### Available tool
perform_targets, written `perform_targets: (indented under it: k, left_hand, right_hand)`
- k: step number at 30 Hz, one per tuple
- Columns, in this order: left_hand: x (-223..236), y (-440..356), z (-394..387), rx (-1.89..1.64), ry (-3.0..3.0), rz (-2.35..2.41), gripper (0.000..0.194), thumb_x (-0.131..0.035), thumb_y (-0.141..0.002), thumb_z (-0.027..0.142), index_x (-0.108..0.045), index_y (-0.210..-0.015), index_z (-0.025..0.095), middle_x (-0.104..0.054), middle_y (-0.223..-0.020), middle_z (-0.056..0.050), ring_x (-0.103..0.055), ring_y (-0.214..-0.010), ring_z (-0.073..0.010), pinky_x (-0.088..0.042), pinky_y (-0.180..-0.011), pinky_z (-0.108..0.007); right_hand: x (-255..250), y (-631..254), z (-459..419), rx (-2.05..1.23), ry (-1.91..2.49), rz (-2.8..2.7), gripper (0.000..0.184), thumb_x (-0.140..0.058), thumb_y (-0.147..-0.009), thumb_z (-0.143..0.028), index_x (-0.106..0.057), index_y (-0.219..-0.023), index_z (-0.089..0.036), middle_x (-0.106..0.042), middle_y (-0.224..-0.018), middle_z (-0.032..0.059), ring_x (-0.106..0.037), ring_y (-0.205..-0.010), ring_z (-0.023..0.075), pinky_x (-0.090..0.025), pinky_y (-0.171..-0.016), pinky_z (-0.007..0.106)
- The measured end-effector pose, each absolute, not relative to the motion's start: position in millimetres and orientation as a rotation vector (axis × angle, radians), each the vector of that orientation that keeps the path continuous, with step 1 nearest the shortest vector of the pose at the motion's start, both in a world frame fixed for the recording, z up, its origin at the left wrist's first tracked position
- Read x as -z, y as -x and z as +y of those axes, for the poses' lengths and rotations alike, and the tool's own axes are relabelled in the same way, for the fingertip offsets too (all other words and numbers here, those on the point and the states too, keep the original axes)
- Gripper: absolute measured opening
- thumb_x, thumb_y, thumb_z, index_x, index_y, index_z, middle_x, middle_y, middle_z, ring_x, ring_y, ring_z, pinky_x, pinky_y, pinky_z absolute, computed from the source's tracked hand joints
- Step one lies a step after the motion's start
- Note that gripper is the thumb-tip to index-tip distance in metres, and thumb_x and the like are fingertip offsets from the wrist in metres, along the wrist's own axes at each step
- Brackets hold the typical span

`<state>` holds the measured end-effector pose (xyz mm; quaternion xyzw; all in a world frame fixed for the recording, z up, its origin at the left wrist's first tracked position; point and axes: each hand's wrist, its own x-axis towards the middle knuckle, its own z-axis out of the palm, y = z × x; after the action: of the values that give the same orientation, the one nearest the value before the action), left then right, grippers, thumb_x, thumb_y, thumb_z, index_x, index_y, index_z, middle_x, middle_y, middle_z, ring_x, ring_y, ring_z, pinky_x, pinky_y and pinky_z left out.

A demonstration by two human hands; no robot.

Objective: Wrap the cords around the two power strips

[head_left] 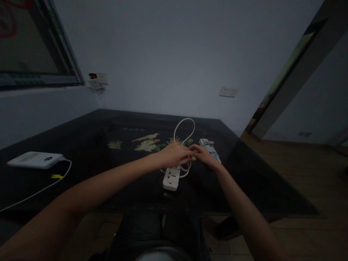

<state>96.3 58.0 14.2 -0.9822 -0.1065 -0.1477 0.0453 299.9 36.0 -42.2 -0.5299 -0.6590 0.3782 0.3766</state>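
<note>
A white power strip (171,179) lies on the dark table, its near end toward me. Its white cable (194,127) rises in a loop behind my hands, and more of it curls beside the strip. My left hand (176,155) is over the strip's far end, with its fingers closed on the cable. Coming in from the right, my right hand (203,155) meets the left one with bent fingers pinching the same cable. The exact grip is partly hidden by the fingers. Just beyond my right hand lies a white bundle with wound cord (208,145).
On the left of the black table (130,195) lies a white power bank (36,160) with a thin cable (40,190) running off the near left. Wall sockets (228,92) are on the back wall, and loose sockets (96,81) hang near the window.
</note>
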Motion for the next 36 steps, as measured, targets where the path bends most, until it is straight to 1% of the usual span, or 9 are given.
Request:
perform_targets:
  k: [3,8,16,20,22,25,28,33,36]
  left_hand:
    - [1.6,-103.7,47.5,0.268,3.055,-0.364,0.015,-0.054,-0.085,0.027,-0.068,-0.088,0.021,-0.070,-0.085,-0.004,-0.064,-0.083,-0.0175,-0.045,-0.073,-0.027]
    - [15.8,-106.9,50.8,0.194,3.025,-0.435,0.013,-0.059,-0.081,0.030,-0.069,-0.082,0.021,-0.070,-0.088,-0.005,-0.064,-0.085,-0.0193,-0.046,-0.074,-0.028]
    - [6.5,-99.9,46.4,-0.089,3.081,-0.734,0.019,-0.052,-0.082,0.027,-0.069,-0.091,0.022,-0.070,-0.087,-0.006,-0.065,-0.080,-0.0205,-0.047,-0.066,-0.027]
    - [2.2,-94.5,40.6,-0.167,3.092,-0.850,0.022,-0.048,-0.083,0.026,-0.067,-0.094,0.023,-0.070,-0.089,-0.006,-0.066,-0.080,-0.0212,-0.047,-0.066,-0.027]
    - [3.0,-91.9,40.3,-0.158,3.101,-0.891,0.022,-0.047,-0.084,0.028,-0.066,-0.095,0.024,-0.070,-0.091,-0.006,-0.065,-0.082,-0.0210,-0.046,-0.067,-0.027]
    - [5.0,-87.5,41.7,-0.144,3.124,-0.943,0.024,-0.047,-0.085,0.030,-0.066,-0.097,0.024,-0.070,-0.094,-0.006,-0.065,-0.085,-0.0207,-0.046,-0.070,-0.028]
    - [5.5,-82.9,43.5,-0.120,3.157,-0.936,0.026,-0.045,-0.086,0.028,-0.067,-0.100,0.022,-0.070,-0.094,-0.006,-0.065,-0.084,-0.0197,-0.045,-0.070,-0.027]
    - [6.1,-78.3,47.3,-0.057,3.217,-0.934,0.027,-0.045,-0.087,0.028,-0.067,-0.101,0.022,-0.070,-0.094,-0.006,-0.064,-0.082,-0.0187,-0.044,-0.068,-0.025]
    - [8.0,-77.1,50.2,-0.013,3.247,-0.950,0.029,-0.044,-0.088,0.030,-0.069,-0.101,0.021,-0.071,-0.092,-0.007,-0.064,-0.080,-0.0179,-0.043,-0.069,-0.025]
  right_hand:
    - [51.6,-303.3,37.2,-0.884,1.385,-1.725,0.025,-0.053,-0.078,-0.041,-0.058,-0.083,-0.017,-0.059,-0.065,-0.0012,-0.051,-0.058,0.0122,-0.038,-0.053,0.023]
    - [63.8,-307.8,42.0,-0.800,1.415,-1.701,0.025,-0.054,-0.076,-0.040,-0.061,-0.077,-0.015,-0.061,-0.067,0.0015,-0.054,-0.064,0.0143,-0.040,-0.059,0.024]
    - [78.3,-313.0,47.0,-0.716,1.560,-1.485,0.023,-0.053,-0.077,-0.031,-0.067,-0.081,-0.012,-0.064,-0.066,0.0031,-0.055,-0.060,0.0138,-0.039,-0.056,0.023]
    - [81.7,-307.4,47.4,-0.812,1.575,-1.472,0.025,-0.049,-0.080,-0.027,-0.068,-0.085,-0.012,-0.066,-0.069,0.0039,-0.056,-0.059,0.0132,-0.041,-0.054,0.023]
    - [80.3,-304.3,44.1,-0.964,1.547,-1.455,0.025,-0.047,-0.080,-0.022,-0.069,-0.090,-0.013,-0.068,-0.074,0.0040,-0.058,-0.061,0.0126,-0.044,-0.056,0.022]
    - [75.2,-303.4,36.0,-1.260,1.439,-1.393,0.027,-0.052,-0.076,-0.017,-0.067,-0.097,-0.015,-0.069,-0.084,0.0040,-0.061,-0.068,0.0123,-0.047,-0.062,0.022]
    - [71.5,-307.5,30.5,-1.360,1.380,-1.364,0.028,-0.056,-0.074,-0.019,-0.066,-0.100,-0.014,-0.068,-0.086,0.0043,-0.061,-0.071,0.0125,-0.048,-0.066,0.023]
    - [76.9,-312.5,33.5,-1.157,1.442,-1.498,0.024,-0.061,-0.071,-0.021,-0.064,-0.093,-0.012,-0.063,-0.068,0.0003,-0.056,-0.061,0.0106,-0.042,-0.056,0.020]
    - [81.4,-309.1,35.3,-1.021,1.466,-1.619,0.019,-0.062,-0.069,-0.018,-0.064,-0.087,-0.013,-0.062,-0.066,-0.0006,-0.055,-0.060,0.0106,-0.041,-0.057,0.021]
